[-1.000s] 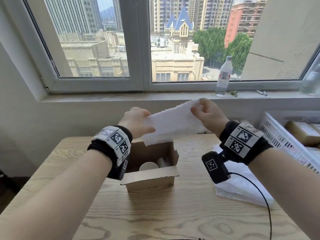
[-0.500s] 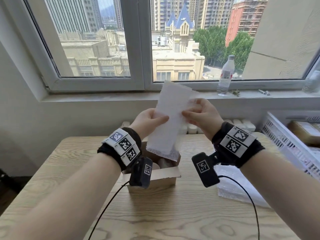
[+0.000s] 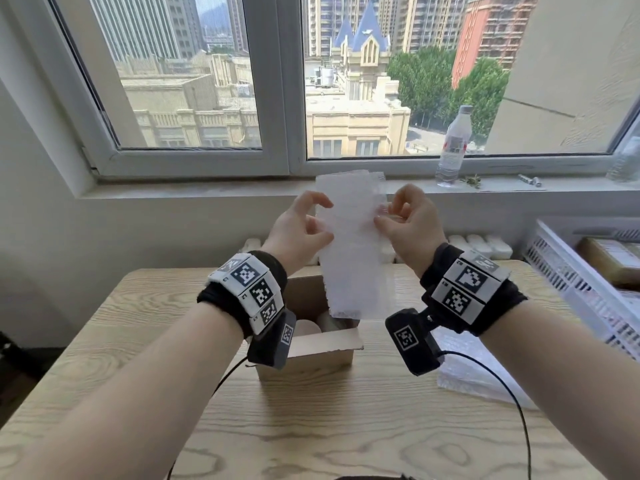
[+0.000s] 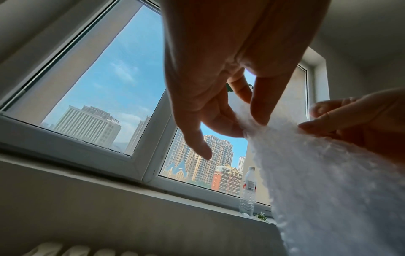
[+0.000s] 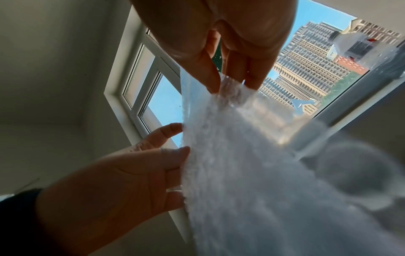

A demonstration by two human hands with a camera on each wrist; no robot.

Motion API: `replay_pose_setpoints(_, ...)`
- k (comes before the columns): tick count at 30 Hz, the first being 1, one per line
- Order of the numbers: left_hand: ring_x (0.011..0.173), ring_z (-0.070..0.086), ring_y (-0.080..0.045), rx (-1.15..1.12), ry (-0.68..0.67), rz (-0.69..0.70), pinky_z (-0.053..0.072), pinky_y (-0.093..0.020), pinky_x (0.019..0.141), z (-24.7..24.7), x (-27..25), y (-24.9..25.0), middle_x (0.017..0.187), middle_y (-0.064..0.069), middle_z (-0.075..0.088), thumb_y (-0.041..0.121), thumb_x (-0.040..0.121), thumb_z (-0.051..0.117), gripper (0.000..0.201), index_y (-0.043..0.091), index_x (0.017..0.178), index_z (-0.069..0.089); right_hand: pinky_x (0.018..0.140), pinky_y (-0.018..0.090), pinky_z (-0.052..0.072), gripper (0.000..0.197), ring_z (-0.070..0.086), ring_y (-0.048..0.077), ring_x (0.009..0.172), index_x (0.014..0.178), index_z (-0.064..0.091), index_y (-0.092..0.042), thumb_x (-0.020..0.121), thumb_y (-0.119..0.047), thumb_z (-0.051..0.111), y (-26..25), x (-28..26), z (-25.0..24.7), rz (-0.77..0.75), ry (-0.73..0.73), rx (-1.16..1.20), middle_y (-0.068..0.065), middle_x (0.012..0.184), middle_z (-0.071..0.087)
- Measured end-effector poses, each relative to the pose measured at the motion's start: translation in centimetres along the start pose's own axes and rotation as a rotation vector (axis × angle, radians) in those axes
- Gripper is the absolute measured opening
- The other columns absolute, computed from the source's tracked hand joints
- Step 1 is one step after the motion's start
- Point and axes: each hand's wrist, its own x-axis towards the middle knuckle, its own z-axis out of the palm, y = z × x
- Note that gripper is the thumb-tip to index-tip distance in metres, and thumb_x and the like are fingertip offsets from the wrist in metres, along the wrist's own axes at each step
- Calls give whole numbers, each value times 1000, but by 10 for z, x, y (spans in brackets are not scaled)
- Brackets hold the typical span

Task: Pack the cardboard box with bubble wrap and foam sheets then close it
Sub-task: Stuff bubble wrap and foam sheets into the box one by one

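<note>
A pale wall stands at the far left, and a light wood-grain table (image 3: pixel 339 427) spans the foreground beneath a white-framed double window (image 3: pixel 277 98) that looks onto city buildings and trees. The left hand (image 3: pixel 299 228) is raised above the table's far side, thumb and fingers curled, pinching the left edge of a white foam sheet (image 3: pixel 353 258). The foam sheet hangs upright, its long side vertical, with its lower edge just above an open cardboard box (image 3: pixel 311 348) that stands on the table near the centre. The box's near flap is folded outward, and pale rounded items lie inside; what they are cannot be told. The right hand (image 3: pixel 410 223) pinches the sheet's right edge between thumb and fingertips. A white radiator (image 3: pixel 481 245) sits against the wall behind the table. On the stone windowsill (image 3: pixel 207 190) to the right stands a clear plastic water bottle (image 3: pixel 452 147), upright. A sheet of bubble wrap (image 3: pixel 474 372) lies flat on the table right of the box. At the far right, a white slotted crate (image 3: pixel 568 271) holds brown parcels.
</note>
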Motion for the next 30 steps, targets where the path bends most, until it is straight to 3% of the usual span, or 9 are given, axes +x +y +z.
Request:
replay_pose_setpoints(4,70,54,-11,-5,10,18,48,-21,74,3,-1,1,70,5,54,6,79,69,55,30,126,52,79,43,54,36,61,38,81,72,65,-23,86,8,54,-6,-7,-1,-12,-50,57,10,87,66)
replay_pose_setpoints(6,65,48,-7,41,46,35,46,-15,67,4,-1,1,73,4,50,8,78,73,61,29,131,50,91,38,52,25,62,32,97,102,68,-19,86,-2,62,-8,-9,-3,-9,-137,31,2,106,66)
replay_pose_setpoints(9,77,49,-8,176,55,67,43,-12,73,4,-2,4,96,0,55,13,77,75,66,25,135,47,91,23,48,64,52,8,97,133,50,-14,75,-12,76,-7,-8,-4,-25,-264,-189,-10,113,54)
replay_pose_setpoints(13,106,52,-15,356,53,96,38,-22,92,4,-2,6,123,0,56,16,78,73,56,24,129,52,61,8,33,44,43,-2,70,116,63,-11,74,-17,76,-4,-6,-1,-55,-200,-404,-11,82,49)
replay_pose_setpoints(18,98,47,-17,401,65,59,45,-37,96,1,-2,1,106,2,40,26,79,72,30,30,107,63,100,21,31,37,40,15,121,109,62,-16,75,-25,74,-6,-8,0,-104,-255,-473,1,125,48)
replay_pose_setpoints(21,107,46,-21,445,56,54,42,-37,101,3,-4,3,113,0,39,30,80,71,37,32,115,59,95,22,40,40,56,15,113,119,61,-17,81,-24,70,-8,-9,5,-125,-293,-458,-1,120,64)
replay_pose_setpoints(25,114,48,-23,449,249,-32,40,-37,101,2,-7,0,121,-6,47,35,83,66,54,21,131,44,91,27,44,34,59,20,104,117,61,-11,85,-24,64,-4,-5,8,-37,-89,-392,4,112,66)
replay_pose_setpoints(27,103,58,-20,349,172,-137,47,-39,95,6,-7,-7,107,-1,58,42,85,61,59,16,134,39,85,26,45,31,57,16,93,112,61,-10,85,-24,66,-2,-5,9,6,-24,-273,1,102,64)
replay_pose_setpoints(30,103,62,-21,-35,6,-297,56,-36,84,15,-8,-13,119,-10,60,39,87,61,63,13,138,36,78,25,48,20,57,10,80,100,59,-15,84,-24,67,-1,-10,16,52,-89,-87,-8,84,59)
